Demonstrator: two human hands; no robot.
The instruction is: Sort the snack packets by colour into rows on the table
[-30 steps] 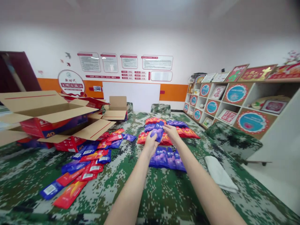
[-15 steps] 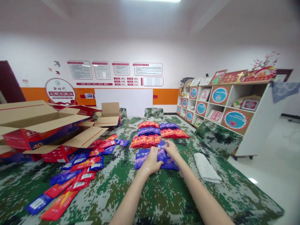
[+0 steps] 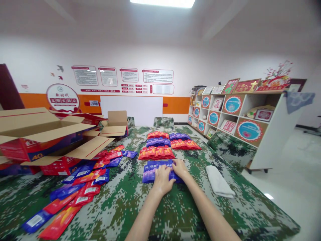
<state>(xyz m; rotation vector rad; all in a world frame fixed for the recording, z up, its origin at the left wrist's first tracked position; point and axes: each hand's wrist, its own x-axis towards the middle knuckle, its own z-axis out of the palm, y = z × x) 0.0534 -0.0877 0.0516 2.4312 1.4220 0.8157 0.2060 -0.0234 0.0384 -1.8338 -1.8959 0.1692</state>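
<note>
A camouflage-covered table (image 3: 120, 211) carries everything. On its left, the large open carton (image 3: 41, 147) sits with flaps spread over other opened boxes; how much any of them holds is hidden. In front of them spreads a loose pile of pouches (image 3: 87, 190), red and purple mixed, lying at odd angles and overlapping; this share is not yet in rows. Across the middle, five rows already lie arranged by colour: three on the left, with the near red row (image 3: 156, 153) closest, and two on the right, a purple row (image 3: 180, 136) beyond a red row (image 3: 185, 144). Nearest the person is a sixth, the front purple row (image 3: 148, 173), seemingly almost complete, its pouches overlapping side by side. The left hand (image 3: 162, 179) rests on it, fingers spread, grasping nothing visible. The right hand (image 3: 180, 169) bends its fingers at the row's right end; whether it pinches a pouch cannot be told.
</note>
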